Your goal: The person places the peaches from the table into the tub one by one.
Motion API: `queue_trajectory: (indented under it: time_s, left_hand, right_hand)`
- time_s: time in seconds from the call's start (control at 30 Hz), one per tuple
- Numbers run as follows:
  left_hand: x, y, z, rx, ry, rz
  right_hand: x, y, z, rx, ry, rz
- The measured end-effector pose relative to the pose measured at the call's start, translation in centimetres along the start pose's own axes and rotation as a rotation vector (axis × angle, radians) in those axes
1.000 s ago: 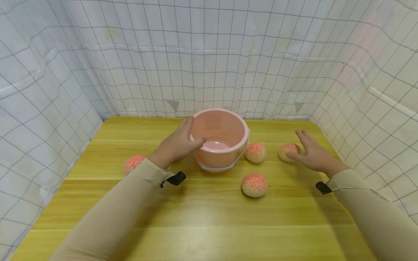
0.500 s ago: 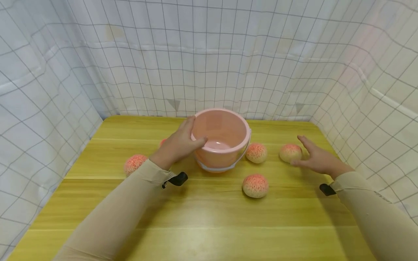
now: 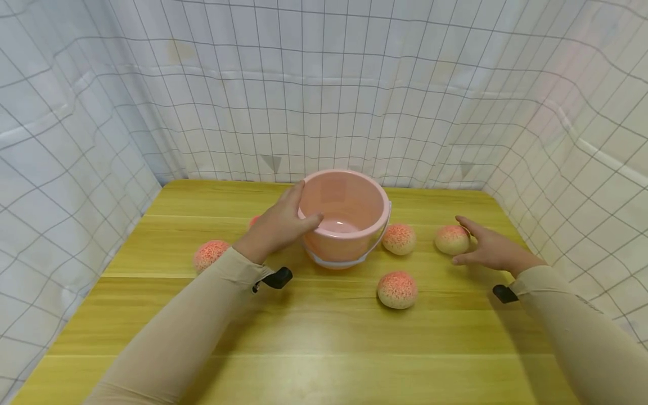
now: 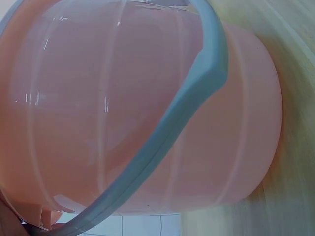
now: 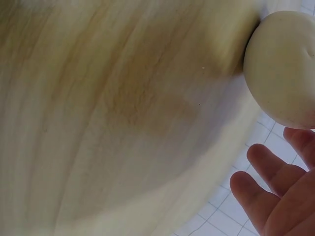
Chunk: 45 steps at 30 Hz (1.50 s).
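Observation:
A pink bucket [image 3: 334,247] with a grey handle [image 4: 206,69] stands on the yellow wooden table [image 3: 324,349]. My left hand [image 3: 280,225] holds its near-left rim, thumb hooked over the edge and fingers on the outer wall. In the left wrist view the bucket [image 4: 147,98] fills the frame. My right hand [image 3: 486,247] lies low at the right with straight, spread fingers [image 5: 261,191]. Index and thumb bracket a peach-coloured ball [image 3: 452,239], whose pale underside [image 5: 283,69] shows in the right wrist view. I cannot tell whether the fingers touch it.
Three more peach balls lie around: one just right of the bucket [image 3: 399,238], one in front [image 3: 397,289], one at the left [image 3: 210,253]. Another [image 3: 254,220] peeks out behind my left hand. White gridded curtains [image 3: 324,112] close in the table's back and sides.
My right hand has dropped lower and closed in on the right-hand ball, with index and thumb now on either side of it. The left hand and the bucket have stayed put.

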<state>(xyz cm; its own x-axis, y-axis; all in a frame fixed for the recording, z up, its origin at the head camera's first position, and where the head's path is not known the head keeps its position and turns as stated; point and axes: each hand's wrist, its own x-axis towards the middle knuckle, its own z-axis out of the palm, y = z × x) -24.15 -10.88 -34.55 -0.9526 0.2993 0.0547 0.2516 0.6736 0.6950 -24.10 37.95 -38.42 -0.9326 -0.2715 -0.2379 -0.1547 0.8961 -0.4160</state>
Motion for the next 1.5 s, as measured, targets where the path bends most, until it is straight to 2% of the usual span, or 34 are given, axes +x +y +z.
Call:
queue_trajectory:
  time_s: [0.67, 1.03, 1.5]
  left_hand:
    - [0.1, 0.1, 0.1, -0.026, 0.014, 0.015]
    - [0.1, 0.2, 0.1, -0.014, 0.017, 0.018]
    - [0.2, 0.1, 0.1, 0.009, 0.018, 0.013]
  right_hand:
    - [1.0, 0.5, 1.0, 0.03, 0.071, -0.033]
    - [1.7, 0.8, 1.3, 0.024, 0.057, -0.036]
    - [1.6, 0.9, 1.2, 0.022, 0.12, -0.053]
